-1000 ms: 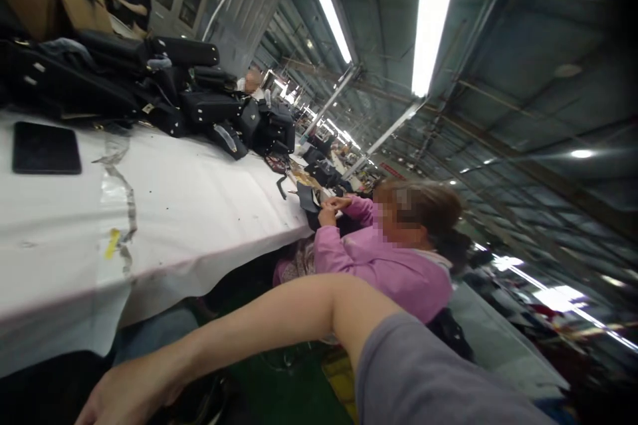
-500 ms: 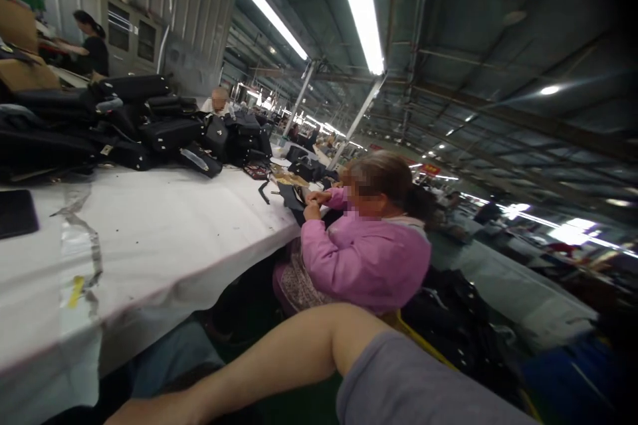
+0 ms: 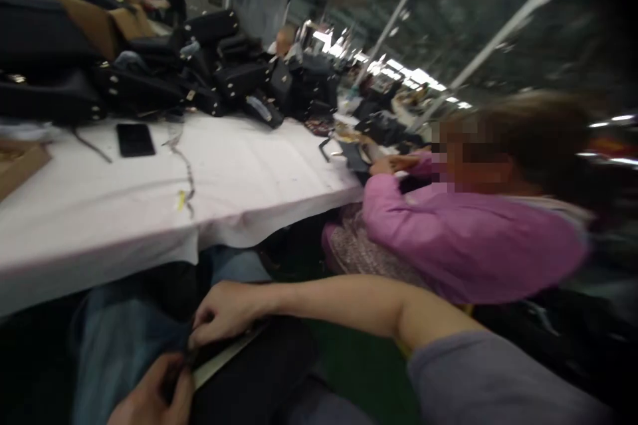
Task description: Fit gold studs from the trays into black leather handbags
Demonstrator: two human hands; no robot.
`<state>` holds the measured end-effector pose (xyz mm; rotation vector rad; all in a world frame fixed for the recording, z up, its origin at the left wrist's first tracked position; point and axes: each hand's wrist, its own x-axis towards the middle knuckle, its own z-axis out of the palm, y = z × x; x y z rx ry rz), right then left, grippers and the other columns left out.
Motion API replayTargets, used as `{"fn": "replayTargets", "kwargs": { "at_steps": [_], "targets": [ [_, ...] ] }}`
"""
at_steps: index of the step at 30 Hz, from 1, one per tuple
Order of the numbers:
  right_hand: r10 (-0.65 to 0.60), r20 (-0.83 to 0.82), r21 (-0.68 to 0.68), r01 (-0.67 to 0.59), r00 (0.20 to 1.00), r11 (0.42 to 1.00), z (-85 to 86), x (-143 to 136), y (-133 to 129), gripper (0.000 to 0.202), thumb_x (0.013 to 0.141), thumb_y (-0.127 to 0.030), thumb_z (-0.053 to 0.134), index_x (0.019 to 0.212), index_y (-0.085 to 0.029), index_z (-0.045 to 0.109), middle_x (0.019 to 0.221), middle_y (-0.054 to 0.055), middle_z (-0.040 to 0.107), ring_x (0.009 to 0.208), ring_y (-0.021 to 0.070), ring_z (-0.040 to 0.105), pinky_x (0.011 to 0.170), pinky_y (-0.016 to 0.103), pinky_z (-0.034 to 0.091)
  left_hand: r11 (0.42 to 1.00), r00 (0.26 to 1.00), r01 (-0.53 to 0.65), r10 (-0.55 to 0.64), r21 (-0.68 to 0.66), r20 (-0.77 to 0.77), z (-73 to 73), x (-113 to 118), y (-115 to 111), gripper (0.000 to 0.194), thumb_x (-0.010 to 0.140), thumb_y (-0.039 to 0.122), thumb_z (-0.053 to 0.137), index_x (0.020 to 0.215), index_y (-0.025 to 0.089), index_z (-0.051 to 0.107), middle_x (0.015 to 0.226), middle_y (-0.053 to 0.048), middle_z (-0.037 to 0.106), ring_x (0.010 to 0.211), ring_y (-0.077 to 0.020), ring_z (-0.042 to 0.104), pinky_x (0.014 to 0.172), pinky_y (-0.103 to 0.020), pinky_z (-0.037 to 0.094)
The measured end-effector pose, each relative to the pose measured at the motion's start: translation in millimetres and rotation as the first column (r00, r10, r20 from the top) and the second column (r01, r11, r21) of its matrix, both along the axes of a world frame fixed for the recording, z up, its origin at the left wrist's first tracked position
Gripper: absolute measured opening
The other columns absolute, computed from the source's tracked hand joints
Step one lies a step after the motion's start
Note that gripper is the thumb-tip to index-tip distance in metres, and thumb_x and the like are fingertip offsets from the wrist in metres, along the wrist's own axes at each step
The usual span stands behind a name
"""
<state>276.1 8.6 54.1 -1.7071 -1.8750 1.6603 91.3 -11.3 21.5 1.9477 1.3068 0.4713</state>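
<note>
Fingertips (image 3: 202, 335) of left hand (image 3: 152, 395) and right hand (image 3: 229, 312), nearly closed, are pinching black material (image 3: 259, 372) below the bench's (image 3: 259, 172) near edge. Black bags (image 3: 242, 80) are lining its far edge; a co-worker (image 3: 463, 232) is hiding its right end.

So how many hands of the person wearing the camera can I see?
2. The right hand, below the white table in the picture, pinches a dark item; the left hand, further down, pinches it too. The bottom edge of the picture cuts the left one off.
</note>
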Motion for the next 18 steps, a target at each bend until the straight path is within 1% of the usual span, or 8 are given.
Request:
{"fn": "replayTargets", "kwargs": {
  "at_steps": [2,3,4,7,10,12,15,18],
  "targets": [
    [-0.023,0.015,0.049,0.023,1.0,0.999,-3.2,-0.1,-1.7,0.024,0.087,-0.043,0.074,0.092,-0.021,0.08,0.067,-0.006,0.068,0.053,0.0104,0.059,0.047,0.019,0.039,0.997,0.995,-0.028,0.022,-0.067,-0.099,-5.3,-36.7,-11.1,0.013,0.097,0.035,0.063,0.098,0.03,0.075,0.079,0.001,0.077,0.07,-0.0213,0.073,0.061,-0.027,0.049],
    [-0.033,-0.001,0.043,0.033,0.999,0.999,-6.8,1.0,-0.5,0.022,0.087,-0.041,0.072,0.089,-0.02,0.08,0.063,-0.006,0.065,0.05,0.01,0.056,0.045,0.019,0.036,0.994,0.993,-0.026,0.013,-0.11,-0.12,-5.9,-46.9,-14.5,0.016,0.099,0.036,0.061,0.102,0.03,0.075,0.085,0.0,0.079,0.074,-0.0219,0.075,0.064,-0.027,0.049],
    [-0.055,-0.011,0.015,0.055,0.998,0.998,-11.2,2.3,1.4,0.022,0.086,-0.04,0.071,0.085,-0.019,0.079,0.06,-0.006,0.061,0.048,0.0098,0.052,0.043,0.02,0.034,0.989,0.992,-0.028,0.009,-0.147,-0.127,-6.5,-52.0,-16.1,0.019,0.1,0.037,0.058,0.106,0.03,0.075,0.088,-0.001,0.08,0.078,-0.0224,0.075,0.066,-0.028,0.049],
    [-0.122,-0.029,-0.083,0.119,0.992,0.989,-23.3,4.7,6.6,0.023,0.086,-0.04,0.069,0.081,-0.019,0.078,0.055,-0.006,0.054,0.043,0.0098,0.046,0.04,0.021,0.03,0.98,0.995,-0.042,0.024,-0.195,-0.096,-10.5,-49.4,-14.0,0.019,0.101,0.035,0.057,0.106,0.03,0.075,0.09,0.0,0.08,0.08,-0.0217,0.074,0.074,-0.029,0.049],
    [-0.141,-0.011,-0.12,0.138,0.99,0.983,-28.3,2.2,5.9,0.024,0.087,-0.04,0.067,0.083,-0.019,0.079,0.056,-0.005,0.055,0.045,0.0102,0.045,0.042,0.022,0.029,0.975,0.998,-0.048,0.039,-0.215,-0.047,-16.3,-43.4,-10.9,0.018,0.1,0.034,0.059,0.107,0.03,0.074,0.095,0.001,0.079,0.083,-0.0212,0.074,0.078,-0.03,0.05],
    [-0.121,0.006,-0.05,0.121,0.993,0.991,-27.9,-1.8,4.0,0.021,0.085,-0.035,0.068,0.078,-0.018,0.076,0.06,-0.004,0.056,0.052,0.0098,0.047,0.047,0.022,0.03,0.974,0.999,-0.053,0.052,-0.222,-0.012,-20.3,-43.2,-9.7,0.018,0.1,0.034,0.059,0.109,0.03,0.075,0.1,0.001,0.08,0.088,-0.0217,0.074,0.08,-0.03,0.05],
    [-0.089,0.027,0.127,0.085,0.996,0.988,-23.6,-8.0,2.0,0.017,0.082,-0.027,0.071,0.07,-0.015,0.071,0.063,-0.005,0.054,0.062,0.0093,0.046,0.055,0.024,0.029,0.97,0.998,-0.057,0.064,-0.238,0.022,-25.1,-45.4,-8.1,0.019,0.101,0.035,0.06,0.112,0.029,0.075,0.106,-0.001,0.08,0.095,-0.0227,0.075,0.082,-0.031,0.051],
    [-0.068,0.036,0.19,0.06,0.997,0.98,-18.1,-11.2,0.5,0.018,0.086,-0.024,0.068,0.07,-0.015,0.071,0.065,-0.005,0.055,0.063,0.0095,0.044,0.059,0.026,0.03,0.97,0.997,-0.043,0.057,-0.237,0.052,-26.3,-47.0,-7.3,0.02,0.102,0.036,0.06,0.112,0.027,0.075,0.108,-0.003,0.081,0.095,-0.0235,0.075,0.081,-0.031,0.053]
  ]
}}
